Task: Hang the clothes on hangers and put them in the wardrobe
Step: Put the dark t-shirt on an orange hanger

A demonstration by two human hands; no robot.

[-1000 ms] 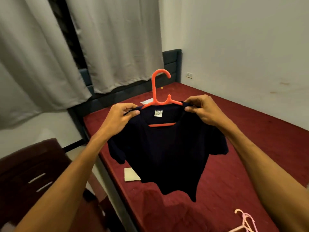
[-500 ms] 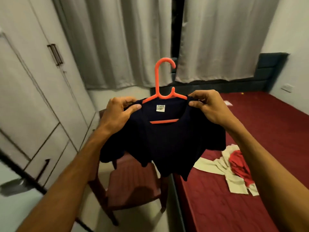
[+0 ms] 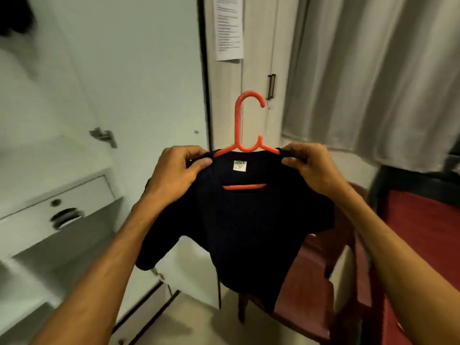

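Observation:
A dark navy T-shirt (image 3: 239, 220) with a white size tag hangs on an orange plastic hanger (image 3: 240, 125), held up in front of me. My left hand (image 3: 174, 175) pinches the shirt's left shoulder over the hanger arm. My right hand (image 3: 311, 168) pinches the right shoulder the same way. The hanger's hook points up and curls to the right. Behind and to the left stands the white wardrobe (image 3: 124, 70), its open door (image 3: 149, 95) facing me.
A white drawer unit (image 3: 57, 207) inside the wardrobe sits at lower left. A dark red wooden chair (image 3: 323, 265) stands under the shirt. The red bed (image 3: 428, 220) is at right, pale curtains (image 3: 373, 70) behind it. A paper sheet (image 3: 229, 26) hangs on a closed wardrobe door.
I have turned left from the bed toward the wardrobe, carrying the shirt on the hanger. Both hands keep the same hold on the shoulders.

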